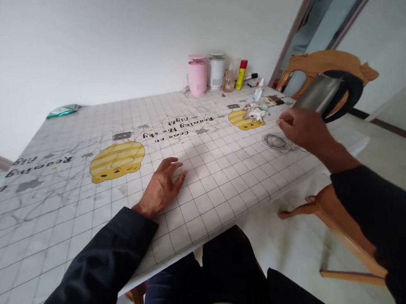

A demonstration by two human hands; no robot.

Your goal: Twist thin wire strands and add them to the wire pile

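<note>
In the head view, the right hand (303, 127) is clenched at the right of the frame, its fingers curled in; whether anything is inside them cannot be told. Directly behind it, in the upper right, is a metal kettle (316, 94) with a dark handle; contact between the two is unclear. The dark wiry tangle (278, 142) lies on the bench (211, 170) just below and left of that hand, with the crumpled cloth (256, 112) farther up and left. The left hand (161, 186), released, is at the bench near the frame's centre, well apart from the tangle.
</note>
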